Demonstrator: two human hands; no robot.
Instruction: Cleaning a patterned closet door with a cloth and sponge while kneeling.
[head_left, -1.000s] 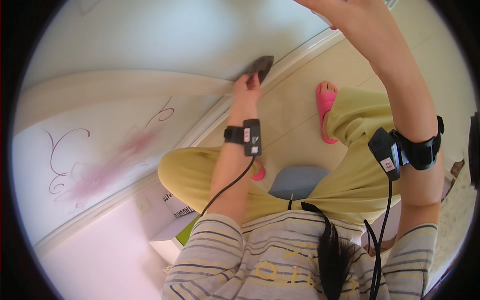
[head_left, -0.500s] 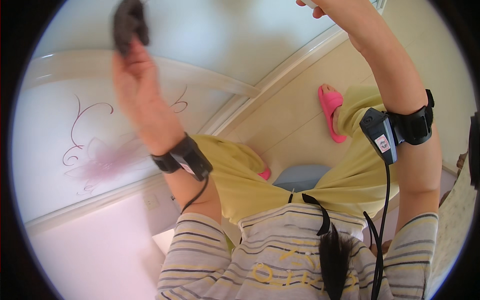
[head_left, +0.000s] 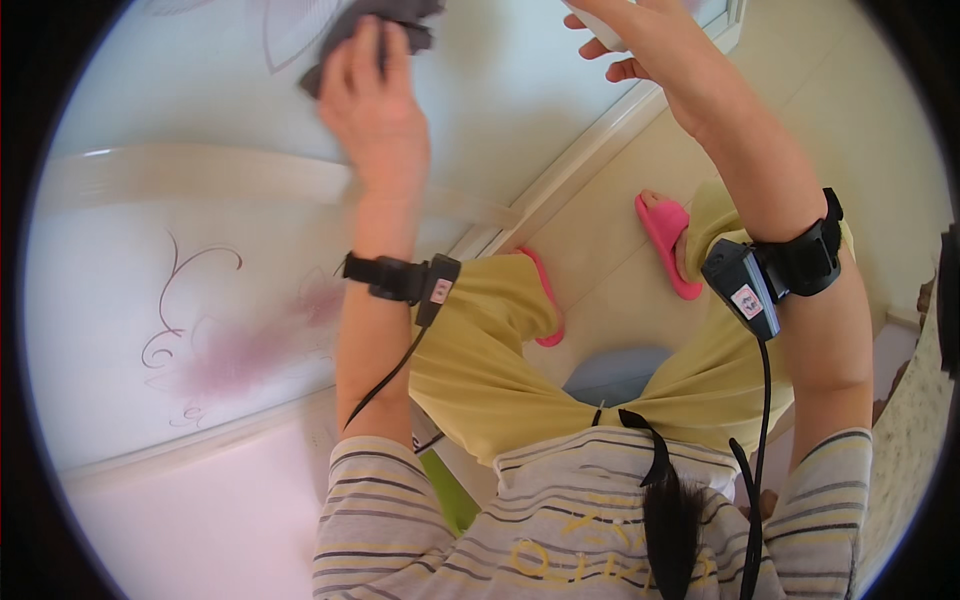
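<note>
My left hand (head_left: 380, 112) presses a dark grey-brown cloth (head_left: 345, 45) against a frosted glass panel (head_left: 510, 100), fingers spread over the fabric. The cloth runs partly out of the top edge. Higher up on the right, my right hand (head_left: 660, 45) is wrapped round a white object (head_left: 600, 28); its top is cut off by the picture edge, so its kind does not show. This hand is held near the panel's right side, apart from the cloth.
A pale curved rail (head_left: 200, 175) crosses the panel, with a purple flower pattern (head_left: 235, 345) below. A light frame (head_left: 590, 130) meets the tiled floor (head_left: 590, 230). My feet wear pink slippers (head_left: 665, 240); a blue-grey seat (head_left: 615, 372) is between my legs.
My left hand and the cloth have moved to the right. My right hand has come slightly down and left, so more of the white object shows.
</note>
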